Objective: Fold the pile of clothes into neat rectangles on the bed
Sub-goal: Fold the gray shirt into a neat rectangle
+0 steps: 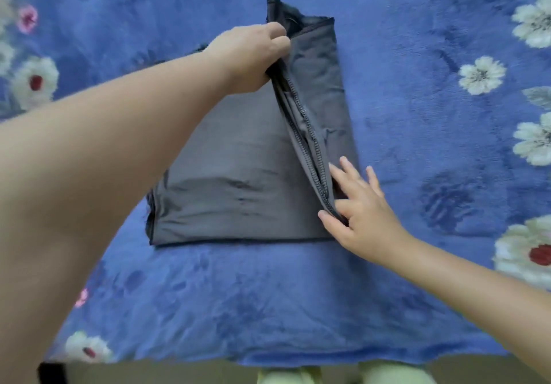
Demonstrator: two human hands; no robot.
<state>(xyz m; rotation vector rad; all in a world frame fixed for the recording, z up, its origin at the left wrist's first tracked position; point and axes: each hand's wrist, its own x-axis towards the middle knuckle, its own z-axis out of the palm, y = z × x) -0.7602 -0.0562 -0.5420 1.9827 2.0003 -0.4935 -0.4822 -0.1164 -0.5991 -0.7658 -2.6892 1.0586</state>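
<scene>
Fingers of the left hand point(250, 55) pinch one smooth grey garment point(238, 181) at its stitched seam, while the right hand point(360, 207) pinches the seam's near end, on one fluffy blue flowered blanket point(298, 294).

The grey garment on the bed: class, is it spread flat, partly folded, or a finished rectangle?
Partly folded. The grey garment has one side turned over along a stitched seam, which the left hand grips and the right hand pinches.
</scene>
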